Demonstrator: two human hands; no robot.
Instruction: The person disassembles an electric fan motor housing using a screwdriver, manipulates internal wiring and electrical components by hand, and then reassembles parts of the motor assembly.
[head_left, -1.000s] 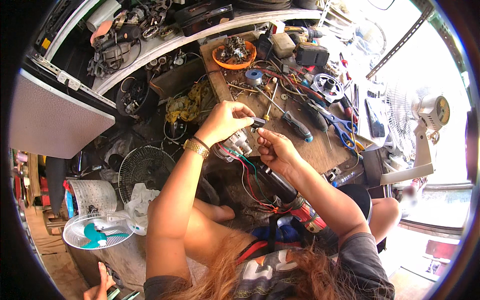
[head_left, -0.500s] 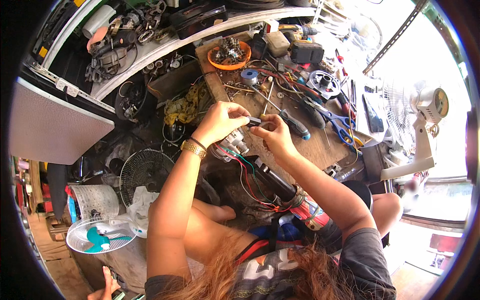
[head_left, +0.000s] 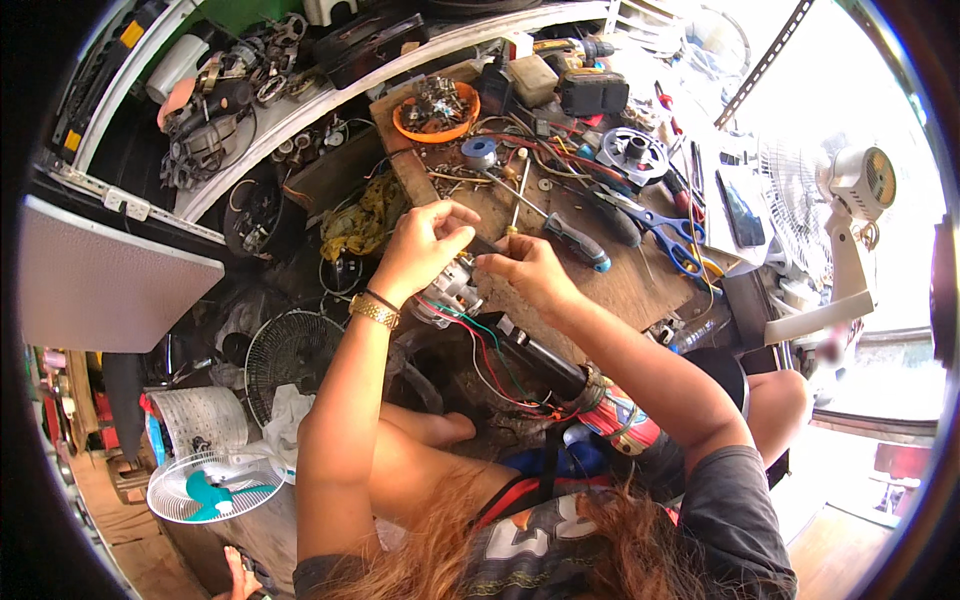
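My left hand [head_left: 425, 250], with a gold watch on its wrist, is closed in a pinch on a small black piece [head_left: 486, 245]. From the other side, the bent fingers of my right hand [head_left: 535, 272] grip the same piece; its exact kind is unclear. Just under my hands is a silver electric motor [head_left: 452, 290], partly covered by my left hand. Red, green and white wires [head_left: 487, 345] run from it toward a black fan stem [head_left: 540, 358], which lies slanted across my lap with a red, patterned lower part [head_left: 625, 425].
On the wooden bench top [head_left: 610, 290] lie screwdrivers [head_left: 575, 238], blue-handled scissors [head_left: 672, 245], a solder spool [head_left: 479, 152] and an orange bowl [head_left: 437, 110] of metal parts. A phone [head_left: 740, 207] and a white fan [head_left: 850, 205] are at the right. Fan guards [head_left: 290, 350] stand lower left.
The view has shifted slightly. My hands have moved a little closer over the motor, and the black piece between them has turned and shows less clearly.
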